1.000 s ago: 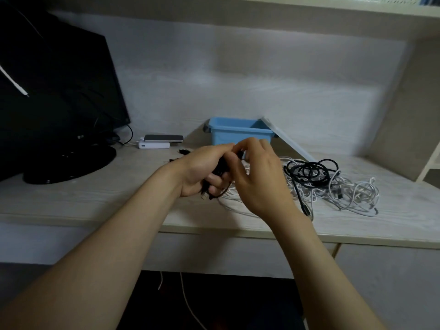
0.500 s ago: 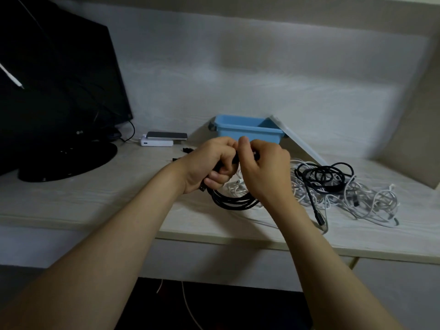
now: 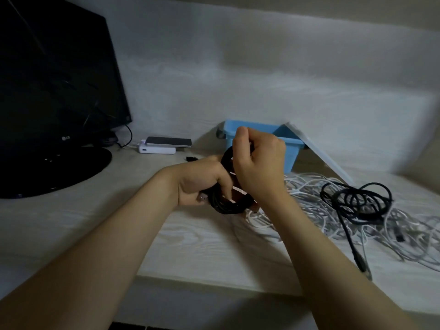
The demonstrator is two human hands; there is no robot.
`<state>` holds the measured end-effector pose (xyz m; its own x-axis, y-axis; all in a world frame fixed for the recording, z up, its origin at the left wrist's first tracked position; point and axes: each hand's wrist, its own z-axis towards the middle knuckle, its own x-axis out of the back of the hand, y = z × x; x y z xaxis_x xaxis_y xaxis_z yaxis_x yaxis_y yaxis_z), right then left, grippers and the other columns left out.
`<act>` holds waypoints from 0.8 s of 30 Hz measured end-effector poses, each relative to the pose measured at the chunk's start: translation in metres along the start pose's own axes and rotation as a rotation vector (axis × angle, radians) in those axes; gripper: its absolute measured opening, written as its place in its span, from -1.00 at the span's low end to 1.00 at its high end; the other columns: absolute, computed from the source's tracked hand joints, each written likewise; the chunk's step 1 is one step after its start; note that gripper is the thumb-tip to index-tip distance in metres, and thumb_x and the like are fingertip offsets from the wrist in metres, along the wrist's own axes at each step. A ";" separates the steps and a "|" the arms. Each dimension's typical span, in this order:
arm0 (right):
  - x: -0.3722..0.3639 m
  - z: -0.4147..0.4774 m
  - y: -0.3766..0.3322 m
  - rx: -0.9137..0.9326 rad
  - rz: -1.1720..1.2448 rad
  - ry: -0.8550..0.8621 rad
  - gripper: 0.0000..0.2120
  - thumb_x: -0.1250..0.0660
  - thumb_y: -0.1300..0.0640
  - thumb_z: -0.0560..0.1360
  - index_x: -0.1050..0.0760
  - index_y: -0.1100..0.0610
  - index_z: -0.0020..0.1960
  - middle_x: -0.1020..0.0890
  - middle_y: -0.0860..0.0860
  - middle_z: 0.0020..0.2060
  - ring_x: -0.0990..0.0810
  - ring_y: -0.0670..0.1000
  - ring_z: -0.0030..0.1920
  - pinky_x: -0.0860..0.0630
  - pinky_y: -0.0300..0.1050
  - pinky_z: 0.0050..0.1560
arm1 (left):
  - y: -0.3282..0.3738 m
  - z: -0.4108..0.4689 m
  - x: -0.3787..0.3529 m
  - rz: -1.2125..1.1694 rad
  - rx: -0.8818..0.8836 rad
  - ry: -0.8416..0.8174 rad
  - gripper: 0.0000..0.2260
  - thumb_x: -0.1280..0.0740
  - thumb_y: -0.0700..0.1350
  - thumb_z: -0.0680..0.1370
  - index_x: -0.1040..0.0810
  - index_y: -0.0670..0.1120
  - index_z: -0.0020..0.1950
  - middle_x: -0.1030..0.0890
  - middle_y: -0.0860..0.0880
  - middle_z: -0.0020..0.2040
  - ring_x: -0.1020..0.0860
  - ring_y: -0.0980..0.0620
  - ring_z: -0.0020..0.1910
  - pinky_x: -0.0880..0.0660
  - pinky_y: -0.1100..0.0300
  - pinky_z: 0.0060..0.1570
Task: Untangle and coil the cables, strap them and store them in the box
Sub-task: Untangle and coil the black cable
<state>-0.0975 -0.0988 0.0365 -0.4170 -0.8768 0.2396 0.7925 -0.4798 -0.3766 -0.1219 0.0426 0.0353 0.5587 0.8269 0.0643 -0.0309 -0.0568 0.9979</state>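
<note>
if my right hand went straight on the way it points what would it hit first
Probably the open blue plastic box, directly beyond the right hand, which pinches the coiled black cable; the gap between them is unclear.

Dimly lit room. A pale wood-grain surface (image 3: 190, 246) runs along a plain whitish wall (image 3: 262, 67). A dark monitor (image 3: 54, 79) stands at the left on a round base (image 3: 59, 170).

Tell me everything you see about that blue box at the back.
The blue box looks like light plastic, rectangular, open-topped, with a grey clip on its left end. It stands upright by the wall; a pale lid leans against its right side. The right hand hides its middle; contents unseen.
</note>
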 end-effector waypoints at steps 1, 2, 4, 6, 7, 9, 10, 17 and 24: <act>-0.004 0.003 0.003 -0.011 0.004 -0.015 -0.53 -0.21 0.18 0.67 -0.20 0.07 -0.40 -0.22 -0.13 -0.57 -0.22 -0.03 -0.53 -0.06 -0.26 -0.40 | 0.001 0.003 0.003 0.015 0.002 -0.023 -0.65 -0.24 -0.52 0.45 -0.61 -0.38 0.18 -0.65 -0.42 0.11 -0.65 -0.42 0.13 -0.51 -0.33 0.31; -0.012 0.008 0.008 -0.015 -0.001 -0.031 -0.54 -0.19 0.15 0.69 -0.21 0.07 -0.39 -0.23 -0.12 -0.56 -0.23 -0.03 -0.52 -0.07 -0.23 -0.39 | 0.002 0.008 0.009 0.034 0.000 -0.038 -0.71 -0.26 -0.50 0.48 -0.62 -0.40 0.16 -0.66 -0.41 0.07 -0.67 -0.37 0.08 -0.57 -0.23 0.22; -0.025 0.018 0.019 -0.006 -0.015 -0.067 -0.56 -0.16 0.11 0.71 -0.23 0.07 -0.35 -0.27 -0.12 -0.52 -0.27 -0.05 -0.49 -0.09 -0.20 -0.38 | 0.002 0.018 0.020 0.067 -0.017 -0.024 -0.78 -0.28 -0.46 0.54 -0.58 -0.44 0.16 -0.65 -0.36 -0.03 -0.66 -0.28 -0.05 -0.61 -0.07 -0.01; -0.038 0.028 0.030 0.000 -0.055 -0.127 -0.57 -0.14 0.07 0.72 -0.25 0.05 -0.33 -0.32 -0.08 -0.44 -0.30 -0.07 -0.41 -0.12 -0.12 -0.30 | -0.001 0.027 0.032 0.065 -0.040 0.018 -0.78 -0.30 -0.45 0.56 -0.51 -0.46 0.20 -0.61 -0.30 -0.11 -0.61 -0.20 -0.14 -0.58 0.00 -0.15; -0.046 0.033 0.035 -0.026 -0.093 -0.168 -0.55 -0.12 0.05 0.73 -0.24 0.03 -0.34 -0.33 -0.06 -0.41 -0.31 -0.06 -0.37 -0.12 -0.10 -0.25 | -0.004 0.032 0.039 0.057 -0.046 0.028 -0.79 -0.30 -0.44 0.56 -0.50 -0.47 0.19 -0.59 -0.28 -0.13 -0.59 -0.16 -0.17 -0.57 0.01 -0.17; -0.059 0.041 0.041 -0.137 -0.152 -0.213 -0.51 -0.09 0.03 0.75 -0.22 0.00 -0.36 -0.37 -0.03 -0.41 -0.34 -0.03 -0.36 -0.13 -0.06 -0.23 | -0.011 0.039 0.051 0.032 -0.050 0.057 -0.88 -0.33 -0.41 0.57 -0.52 -0.42 0.09 -0.56 -0.24 -0.18 -0.55 -0.11 -0.24 -0.54 0.03 -0.23; -0.065 0.044 0.043 -0.212 -0.131 -0.182 -0.51 -0.08 0.04 0.76 -0.22 0.02 -0.36 -0.41 -0.02 -0.41 -0.37 -0.03 -0.37 -0.14 -0.04 -0.23 | -0.013 0.041 0.056 0.011 -0.053 0.087 -0.96 -0.34 -0.41 0.58 -0.55 -0.35 0.01 -0.53 -0.21 -0.22 -0.52 -0.08 -0.29 -0.52 0.05 -0.28; -0.109 0.009 0.087 -0.535 -0.122 -0.315 -0.76 -0.20 0.19 0.59 -0.63 0.21 0.04 -0.72 0.17 -0.03 -0.66 0.24 0.04 -0.54 0.05 0.03 | -0.030 0.048 0.100 -0.219 -0.101 0.505 -0.80 -0.36 -0.28 0.63 -0.58 -0.11 -0.17 -0.41 -0.05 -0.36 -0.36 0.05 -0.44 -0.36 0.20 -0.47; -0.125 -0.016 0.081 -0.135 -0.202 -0.922 -0.38 -0.06 -0.12 0.42 -0.52 -0.06 0.42 -0.54 0.06 0.36 -0.48 0.17 0.38 -0.47 0.21 0.28 | -0.049 0.052 0.117 -0.158 -0.185 0.994 -0.89 -0.42 -0.25 0.58 -0.59 -0.18 -0.14 -0.45 -0.04 -0.42 -0.41 0.03 -0.46 -0.42 0.16 -0.44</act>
<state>0.0121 -0.0291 -0.0379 0.0204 -0.4337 0.9008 0.6618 -0.6695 -0.3373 -0.0113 0.1132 -0.0060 -0.3701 0.9122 -0.1757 -0.1912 0.1103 0.9753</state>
